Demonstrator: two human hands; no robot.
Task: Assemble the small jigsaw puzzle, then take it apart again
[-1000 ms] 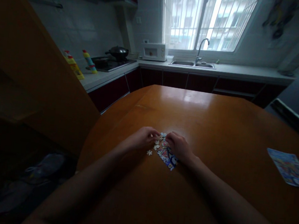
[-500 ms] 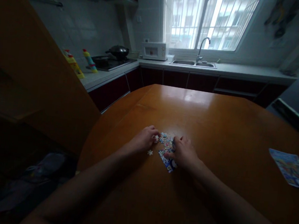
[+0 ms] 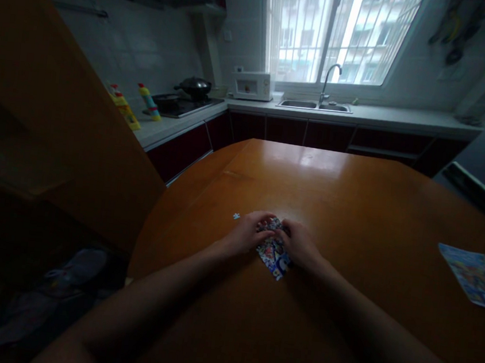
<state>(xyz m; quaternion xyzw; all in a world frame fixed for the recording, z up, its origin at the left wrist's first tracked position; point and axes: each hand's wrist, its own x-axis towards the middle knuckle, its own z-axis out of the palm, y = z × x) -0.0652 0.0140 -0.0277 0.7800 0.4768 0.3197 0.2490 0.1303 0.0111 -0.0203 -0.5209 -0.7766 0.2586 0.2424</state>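
Observation:
A partly joined jigsaw puzzle [image 3: 276,262] with a blue lower corner lies on the wooden table. Loose puzzle pieces [image 3: 274,224] are bunched along its far end, between my two hands. From the left, my left hand [image 3: 249,232] wraps round the pieces with fingers curled and thumb over them. My right hand [image 3: 300,245] closes on the same bunch from the right, its thumb near the left thumb. The fingers hide exactly which pieces each hand grips. One pale loose piece [image 3: 236,216] lies apart, left of my left hand.
A colourful printed sheet [image 3: 475,276] lies at the table's right side. The brown table [image 3: 331,196] reaches toward a counter with a sink [image 3: 298,103], a white microwave [image 3: 252,85] and a wok [image 3: 195,88]. Yellow bottles [image 3: 125,110] stand at the left.
My left hand has moved right, to the puzzle, and the loose pieces at its left are now bunched or hidden. One piece shows farther left. My right hand has drawn in over the far end.

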